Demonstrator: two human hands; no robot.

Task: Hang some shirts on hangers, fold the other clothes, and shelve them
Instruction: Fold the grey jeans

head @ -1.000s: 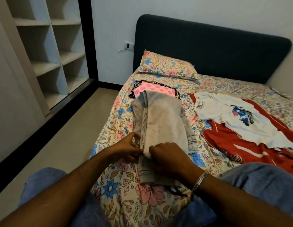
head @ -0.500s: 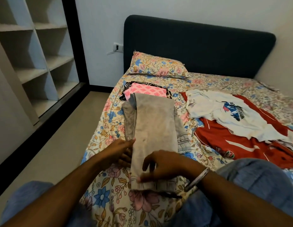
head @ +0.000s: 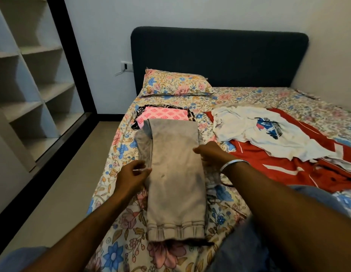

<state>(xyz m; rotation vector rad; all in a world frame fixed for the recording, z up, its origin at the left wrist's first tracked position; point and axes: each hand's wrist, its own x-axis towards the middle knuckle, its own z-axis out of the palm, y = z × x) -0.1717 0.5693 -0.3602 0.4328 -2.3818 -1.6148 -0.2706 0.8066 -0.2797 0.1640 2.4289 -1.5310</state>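
- Here my left hand (head: 134, 174) pinches the left edge of the grey trousers (head: 175, 173), fingers curled.
- My right hand (head: 211, 154) grips their right edge on the bed (head: 249, 95).

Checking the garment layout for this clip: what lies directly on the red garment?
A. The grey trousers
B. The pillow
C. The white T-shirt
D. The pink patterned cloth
C: the white T-shirt is spread across the red garment, to the right of the grey trousers.
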